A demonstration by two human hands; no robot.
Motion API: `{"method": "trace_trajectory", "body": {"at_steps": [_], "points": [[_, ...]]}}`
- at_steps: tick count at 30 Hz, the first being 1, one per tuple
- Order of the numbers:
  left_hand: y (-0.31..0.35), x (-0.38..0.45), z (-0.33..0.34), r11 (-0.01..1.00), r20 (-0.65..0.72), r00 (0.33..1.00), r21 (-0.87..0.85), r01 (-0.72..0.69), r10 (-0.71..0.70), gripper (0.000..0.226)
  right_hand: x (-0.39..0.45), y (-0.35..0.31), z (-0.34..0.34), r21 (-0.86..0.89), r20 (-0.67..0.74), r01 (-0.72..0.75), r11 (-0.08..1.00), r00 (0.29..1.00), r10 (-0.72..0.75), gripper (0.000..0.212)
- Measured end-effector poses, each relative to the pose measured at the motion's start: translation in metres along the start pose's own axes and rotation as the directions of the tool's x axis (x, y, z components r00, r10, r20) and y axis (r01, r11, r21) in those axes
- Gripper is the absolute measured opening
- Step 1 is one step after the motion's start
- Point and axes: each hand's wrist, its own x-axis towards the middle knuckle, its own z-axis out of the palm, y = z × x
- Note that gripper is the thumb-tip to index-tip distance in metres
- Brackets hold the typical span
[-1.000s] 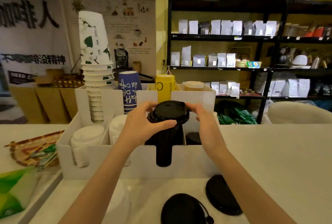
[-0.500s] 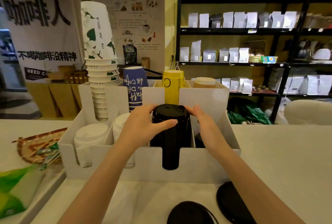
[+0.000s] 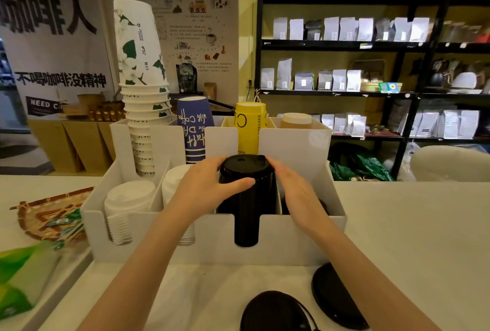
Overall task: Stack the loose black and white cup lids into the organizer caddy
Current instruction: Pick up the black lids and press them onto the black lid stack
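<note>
A white organizer caddy [image 3: 291, 237] stands on the counter in front of me. A tall stack of black lids [image 3: 246, 198] fills its third front slot. My left hand [image 3: 204, 187] grips the stack's top from the left, thumb across the front. From the right, my right hand [image 3: 294, 190] presses against the same stack. Two stacks of white lids [image 3: 127, 198] sit in the left front slots. Two loose black lids [image 3: 275, 312] lie on the counter near me, the second black lid [image 3: 334, 296] to the right. A few black lids show low in the rightmost slot, mostly hidden.
Paper cup stacks rise from the caddy's back row: white floral cups [image 3: 140, 70], blue cups [image 3: 195, 129], yellow cups [image 3: 249, 126]. A woven tray [image 3: 47, 214] and a green packet [image 3: 18, 280] lie at the left. Dark shelves [image 3: 371, 91] stand behind the counter.
The black lid stack has sunk lower into the slot, with both hands following it down. My view has moved closer to the caddy.
</note>
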Motion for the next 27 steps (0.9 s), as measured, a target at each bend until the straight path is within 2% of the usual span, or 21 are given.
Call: {"method": "trace_trajectory", "body": {"at_steps": [3,8,17,22,27], "points": [[-0.001,-0.001,0.003,1.0,0.01,1.0,0.013,-0.002,0.002,0.045,-0.004,0.0,-0.002,-0.007,0.006,-0.017,1.0,1.0,0.017,0.032],[-0.001,-0.005,0.01,0.994,-0.014,1.0,0.112,0.01,-0.009,0.049,-0.009,0.004,0.001,-0.136,0.045,-0.043,0.99,0.998,0.05,0.048],[0.002,-0.008,0.021,0.969,-0.083,0.993,0.223,0.104,-0.087,0.055,-0.006,0.005,0.001,-0.108,0.031,-0.088,0.99,0.995,0.092,0.05],[0.0,-0.008,0.022,0.965,-0.067,0.991,0.229,0.125,-0.113,0.065,-0.004,0.006,0.002,-0.129,0.04,-0.069,0.989,0.996,0.075,0.05],[0.003,-0.01,0.019,0.969,-0.041,0.994,0.222,0.105,-0.098,0.071,-0.01,-0.001,0.0,-0.14,-0.037,-0.064,0.988,0.998,0.059,0.051]]}}
